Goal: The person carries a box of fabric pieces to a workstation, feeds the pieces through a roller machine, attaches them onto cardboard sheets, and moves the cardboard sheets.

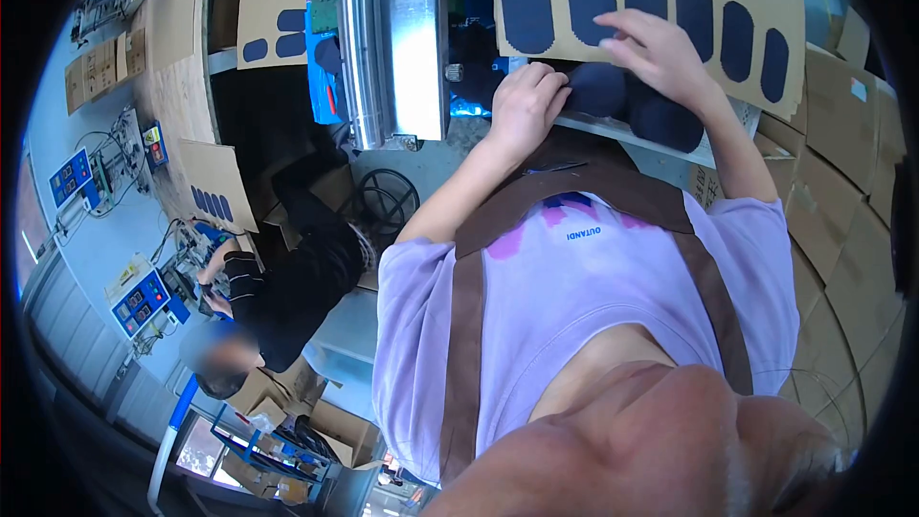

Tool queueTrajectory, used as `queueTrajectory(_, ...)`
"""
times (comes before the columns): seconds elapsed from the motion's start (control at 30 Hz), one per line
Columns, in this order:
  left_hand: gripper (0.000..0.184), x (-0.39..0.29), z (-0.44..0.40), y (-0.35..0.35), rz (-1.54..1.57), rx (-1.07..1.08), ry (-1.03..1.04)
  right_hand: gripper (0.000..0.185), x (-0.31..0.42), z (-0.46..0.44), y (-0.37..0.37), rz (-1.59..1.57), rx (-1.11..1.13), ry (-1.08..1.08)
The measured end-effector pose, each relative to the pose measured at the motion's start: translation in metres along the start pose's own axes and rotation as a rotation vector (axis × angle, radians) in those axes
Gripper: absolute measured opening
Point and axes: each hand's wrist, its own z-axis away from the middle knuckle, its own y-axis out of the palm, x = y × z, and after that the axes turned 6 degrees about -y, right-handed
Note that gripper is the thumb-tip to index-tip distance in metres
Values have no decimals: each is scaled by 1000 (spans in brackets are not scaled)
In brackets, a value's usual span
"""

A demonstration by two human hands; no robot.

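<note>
Dark oval pieces (592, 0) lie in rows on a cardboard sheet (565, 46) at the top right. Over the sheet's lower part is my right hand (659, 56), its fingers apart and holding nothing visible. My left hand (528, 105) is at the near edge of the work surface, with fingers curled together beside dark rounded pieces (595, 91). What those fingers pinch is hidden. Another dark rounded piece (665, 124) lies below my right wrist.
A metal roller machine (416, 38) stands left of my left hand. Another cardboard sheet (251, 19) with dark ovals is beyond it. A co-worker in black (297, 297) sits at the left by a bench with control boxes (142, 302). Stacked cartons (833, 201) are at the right.
</note>
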Motion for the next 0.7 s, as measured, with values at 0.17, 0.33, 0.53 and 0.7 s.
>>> queueTrajectory(0.17,21,-14,-13,-37,-13,-154,-18,17,4,-11,10,-513,231,252)
queueTrajectory(0.33,40,-24,-16,-77,62,-203,-141,15,32,-56,14,-935,-83,94)
queueTrajectory(0.53,40,-26,-9,-119,97,-218,-78,11,44,-144,29,-1315,-186,-119)
queueTrajectory(0.7,39,-21,-4,-162,97,-240,-82,20,21,-194,50,-917,-142,37)
